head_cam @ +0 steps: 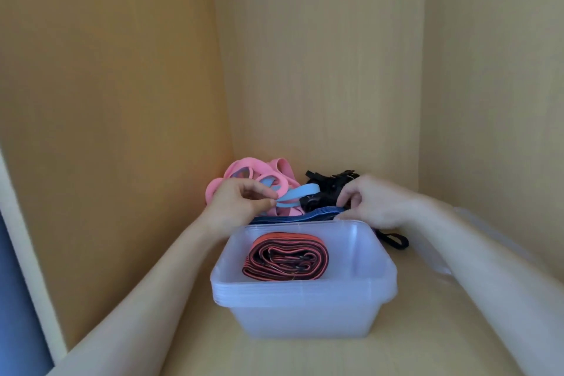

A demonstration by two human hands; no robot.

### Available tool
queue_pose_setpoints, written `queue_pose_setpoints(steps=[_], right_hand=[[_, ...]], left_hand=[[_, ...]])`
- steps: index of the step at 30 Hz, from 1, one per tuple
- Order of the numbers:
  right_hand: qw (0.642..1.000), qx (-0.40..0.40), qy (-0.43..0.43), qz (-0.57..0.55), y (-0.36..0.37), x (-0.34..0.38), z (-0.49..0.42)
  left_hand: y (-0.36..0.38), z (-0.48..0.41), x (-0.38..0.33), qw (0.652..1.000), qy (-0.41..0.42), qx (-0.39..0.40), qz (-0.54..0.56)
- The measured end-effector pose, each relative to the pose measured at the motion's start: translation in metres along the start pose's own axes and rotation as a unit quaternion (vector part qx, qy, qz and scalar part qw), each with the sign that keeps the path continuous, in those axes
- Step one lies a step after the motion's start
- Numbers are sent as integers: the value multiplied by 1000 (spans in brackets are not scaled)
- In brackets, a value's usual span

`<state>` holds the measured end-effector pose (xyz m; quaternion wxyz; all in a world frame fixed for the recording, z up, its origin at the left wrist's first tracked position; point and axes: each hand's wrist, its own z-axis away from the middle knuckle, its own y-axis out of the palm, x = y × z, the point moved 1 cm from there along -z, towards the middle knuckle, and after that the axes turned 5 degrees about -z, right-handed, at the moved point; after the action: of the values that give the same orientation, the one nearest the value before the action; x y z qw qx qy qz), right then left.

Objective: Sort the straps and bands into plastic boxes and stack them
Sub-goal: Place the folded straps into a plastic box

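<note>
Two hands are counted: one left hand and one right hand. One stack of nested plastic boxes is seen; several rims are shown at its lip, but their exact number cannot be told. One red-and-black band is counted. One light blue band, one dark blue band and one black loop are counted as well. Among the tangled pink bands, at least three loops are made out. The black straps are bunched together, so no count can be given.
</note>
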<state>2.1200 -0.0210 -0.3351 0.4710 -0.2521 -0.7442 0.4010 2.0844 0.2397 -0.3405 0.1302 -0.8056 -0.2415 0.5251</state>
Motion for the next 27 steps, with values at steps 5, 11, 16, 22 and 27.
queue_pose_setpoints(steps=[5, 11, 16, 22, 27], right_hand=[[998, -48, -20, -36, 13, 2, -4], [975, -159, 23, -151, 6, 3, -9], [921, -253, 53, -292, -8, 6, -8], [826, -314, 55, -464, -18, 6, -4], [863, -303, 59, -401, -19, 3, -4]], left_hand=[[-8, 3, 11, 996, -27, 35, -72], [-10, 5, 13, 992, -18, 72, -105], [-12, 3, 14, 996, 3, 16, -89], [-12, 0, 12, 996, -13, -59, -65], [-11, 4, 5, 997, -31, -60, 31]])
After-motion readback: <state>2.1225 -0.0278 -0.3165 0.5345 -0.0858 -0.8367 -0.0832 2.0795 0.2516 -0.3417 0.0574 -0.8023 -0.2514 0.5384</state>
